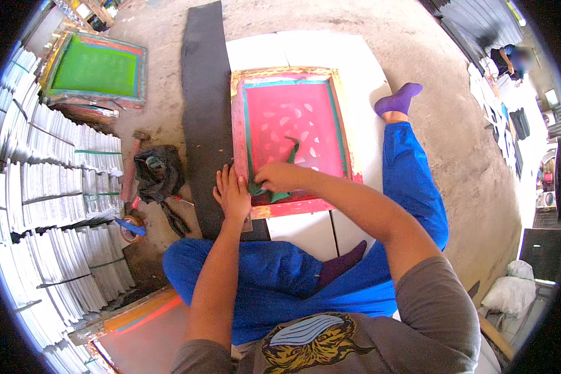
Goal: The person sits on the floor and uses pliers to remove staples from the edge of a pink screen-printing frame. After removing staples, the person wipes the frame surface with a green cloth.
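Note:
In front of my crossed legs lies a screen-printing frame [347,124] with a wooden border and pink mesh [287,100]. Pale half-round shapes show in the mesh, and teal strips run along its inner edges. My right hand [280,177] is closed on a green cloth [280,196], pressing it against the mesh near the lower left corner. One end of the cloth trails upward past the fingers. My left hand [232,196] lies flat on the frame's left edge, fingers spread, holding nothing.
White boards [255,51] and a long black sheet [206,93] lie under and beside the frame. Bundled white stacks [56,181] line the left, near a black bag [159,171] and a tape roll [131,229]. A green screen [96,65] stands far left. Another person [508,61] is far right.

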A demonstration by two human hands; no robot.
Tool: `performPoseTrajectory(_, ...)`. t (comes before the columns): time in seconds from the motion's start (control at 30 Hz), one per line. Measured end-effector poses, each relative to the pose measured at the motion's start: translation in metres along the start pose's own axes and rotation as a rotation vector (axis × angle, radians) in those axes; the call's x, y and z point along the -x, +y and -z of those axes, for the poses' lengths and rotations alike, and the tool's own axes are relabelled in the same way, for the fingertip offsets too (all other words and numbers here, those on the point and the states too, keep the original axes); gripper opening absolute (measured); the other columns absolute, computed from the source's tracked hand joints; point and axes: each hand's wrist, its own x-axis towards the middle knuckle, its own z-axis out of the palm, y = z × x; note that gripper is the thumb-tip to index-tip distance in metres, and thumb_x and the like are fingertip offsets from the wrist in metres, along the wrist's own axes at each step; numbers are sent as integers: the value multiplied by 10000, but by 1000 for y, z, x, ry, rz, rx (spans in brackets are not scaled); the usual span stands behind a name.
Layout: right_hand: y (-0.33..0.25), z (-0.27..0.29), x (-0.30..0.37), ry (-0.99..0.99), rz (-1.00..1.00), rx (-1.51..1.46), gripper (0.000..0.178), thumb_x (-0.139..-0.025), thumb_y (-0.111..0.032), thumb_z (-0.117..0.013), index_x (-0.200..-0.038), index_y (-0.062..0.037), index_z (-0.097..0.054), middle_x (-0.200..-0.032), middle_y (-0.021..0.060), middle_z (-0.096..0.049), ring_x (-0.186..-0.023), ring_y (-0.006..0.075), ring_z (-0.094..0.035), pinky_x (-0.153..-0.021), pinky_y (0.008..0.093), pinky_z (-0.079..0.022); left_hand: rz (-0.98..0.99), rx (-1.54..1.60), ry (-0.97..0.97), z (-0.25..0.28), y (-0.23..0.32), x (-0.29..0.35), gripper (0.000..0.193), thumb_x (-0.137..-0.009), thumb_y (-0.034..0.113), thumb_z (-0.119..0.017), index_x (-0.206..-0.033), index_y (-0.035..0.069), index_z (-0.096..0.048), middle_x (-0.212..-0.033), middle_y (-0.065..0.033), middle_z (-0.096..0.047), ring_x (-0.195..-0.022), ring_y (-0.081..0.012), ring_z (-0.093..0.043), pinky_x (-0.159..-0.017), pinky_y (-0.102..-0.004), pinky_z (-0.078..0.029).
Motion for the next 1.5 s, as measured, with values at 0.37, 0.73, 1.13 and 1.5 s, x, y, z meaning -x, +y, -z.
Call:
performPoseTrajectory(0.37, -10, 45, 38, -239, -283, 123, 218, -745, -111, -595, -914, -10, -689, -841, 224, -684, -842, 420, -675, -795, 498, -537, -1, 15, -6, 7, 2, 1, 497, -1046, 338, -376, -1484, 105, -409, -1591, -111, -306, -1507, -321, -179, -1168, -601, -132)
performPoseTrajectory(0.73, -14, -48, -4, 63, -345, 290, 200, -761, -122, -624, -918, -7, -672, -924, 159, -588, -934, 360, -618, -807, 466, -529, -35, -4, 8, -1, -3, 0, 489, -1039, 320, -386, -1477, 104, -415, -1584, -114, -321, -1499, -328, -194, -1163, -600, -139)
performPoseTrajectory(1.13, -27, -28, -7, -189, -298, 68, 289, -670, -130, -636, -923, -9, -709, -857, 242, -667, -912, 409, -661, -806, 518, -517, -23, 13, 23, -2, -7, 0, 523, -1036, 374, -377, -1481, 103, -411, -1588, -96, -321, -1495, -335, -203, -1151, -605, -149)
performPoseTrajectory(1.5, 57, 51, 52, 318, -563, 465, 299, -700, -78, -645, -990, -106, -713, -981, 129, -617, -944, 364, -623, -803, 472, -541, -32, 13, 17, 0, 0, 0, 493, -1035, 323, -396, -1478, 107, -420, -1584, -107, -323, -1500, -323, -195, -1159, -597, -144)
